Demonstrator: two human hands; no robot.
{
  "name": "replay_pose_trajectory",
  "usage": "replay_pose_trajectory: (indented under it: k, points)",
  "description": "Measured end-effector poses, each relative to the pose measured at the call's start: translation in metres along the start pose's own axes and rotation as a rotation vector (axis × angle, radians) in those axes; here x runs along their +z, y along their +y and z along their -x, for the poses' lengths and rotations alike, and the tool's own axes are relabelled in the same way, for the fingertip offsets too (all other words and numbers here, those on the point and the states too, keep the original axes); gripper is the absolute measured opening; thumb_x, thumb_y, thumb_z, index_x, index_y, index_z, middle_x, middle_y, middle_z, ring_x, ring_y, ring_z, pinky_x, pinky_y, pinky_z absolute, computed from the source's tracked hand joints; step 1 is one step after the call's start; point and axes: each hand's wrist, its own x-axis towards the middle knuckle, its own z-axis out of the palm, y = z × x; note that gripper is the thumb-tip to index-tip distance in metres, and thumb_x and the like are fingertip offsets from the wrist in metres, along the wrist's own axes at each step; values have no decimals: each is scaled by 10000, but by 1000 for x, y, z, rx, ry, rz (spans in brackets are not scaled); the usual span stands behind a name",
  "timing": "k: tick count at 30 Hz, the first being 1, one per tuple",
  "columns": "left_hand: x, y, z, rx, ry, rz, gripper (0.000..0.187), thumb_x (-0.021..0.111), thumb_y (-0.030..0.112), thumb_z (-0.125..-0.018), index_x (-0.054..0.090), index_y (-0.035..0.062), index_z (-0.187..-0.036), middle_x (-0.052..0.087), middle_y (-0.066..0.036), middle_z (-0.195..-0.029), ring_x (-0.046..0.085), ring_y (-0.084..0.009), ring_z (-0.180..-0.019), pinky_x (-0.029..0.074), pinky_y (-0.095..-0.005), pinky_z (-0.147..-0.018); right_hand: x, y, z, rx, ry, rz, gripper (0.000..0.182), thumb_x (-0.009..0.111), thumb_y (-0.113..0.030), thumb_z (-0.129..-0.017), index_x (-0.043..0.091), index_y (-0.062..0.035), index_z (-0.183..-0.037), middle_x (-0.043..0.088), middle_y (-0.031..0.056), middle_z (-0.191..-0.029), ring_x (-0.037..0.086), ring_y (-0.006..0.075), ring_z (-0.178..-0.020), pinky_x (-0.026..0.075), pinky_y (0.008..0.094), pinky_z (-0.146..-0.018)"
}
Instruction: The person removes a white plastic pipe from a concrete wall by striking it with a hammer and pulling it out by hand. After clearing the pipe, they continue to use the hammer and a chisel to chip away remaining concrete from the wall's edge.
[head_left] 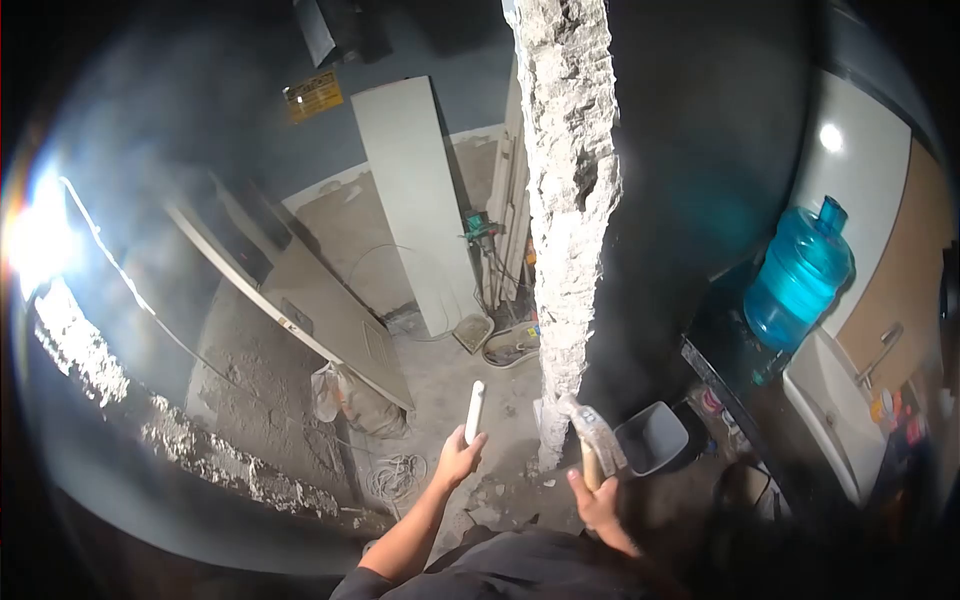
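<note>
My left hand [458, 458] grips a white rod-shaped tool [474, 411], held upright just left of a rough broken wall edge [568, 200]. My right hand [597, 503] is closed on the wooden handle of a hammer [593, 432]; its dusty head sits against the foot of the wall edge. Both hands are low in the view, above my dark clothing. The wall edge is a vertical strip of chipped grey masonry rising to the top of the view.
Rubble and coiled cables [398, 474] cover the floor below. A white panel [418, 200] and a long board [300, 300] lean at the back. A grey bucket [652, 436] sits right of the hammer. A blue water jug [797, 276] and a sink [835, 405] are at the right.
</note>
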Motion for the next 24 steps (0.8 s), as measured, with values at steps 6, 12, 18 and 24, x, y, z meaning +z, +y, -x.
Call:
replay_pose_trajectory:
  k: [6,12,18,24]
  points:
    - [-43,-177,52,-304,-242,-700,434,649,422,-918,677,2,-1024,666,-136,-726,653,-250,-674,498,-428,-634,-2,4,15,18,-108,-115,464,816,-339,-830,577,7,-635,524,1,-556,479,96,-546,386,358,-486]
    - [-150,-275,226,-183,-617,-792,474,621,445,-907,706,3,-1058,727,-191,-978,692,-306,-963,506,-425,-793,-29,3,6,11,-249,-155,360,791,-299,-858,657,18,-753,608,13,-630,552,90,-616,434,348,-535]
    - [-106,-315,185,-483,-502,-848,515,628,464,-898,703,-4,-1099,718,-218,-1017,688,-345,-1012,514,-435,-827,-48,-22,-4,-76,-191,-75,335,778,-289,-867,700,34,-824,668,45,-680,627,117,-663,475,349,-581]
    - [-17,-146,75,-137,34,-754,487,576,434,-971,532,11,-1208,661,-285,-1028,628,-482,-991,503,-507,-839,-51,3,-10,-41,-142,-30,316,778,-262,-872,693,40,-842,682,65,-724,641,151,-678,483,366,-609]
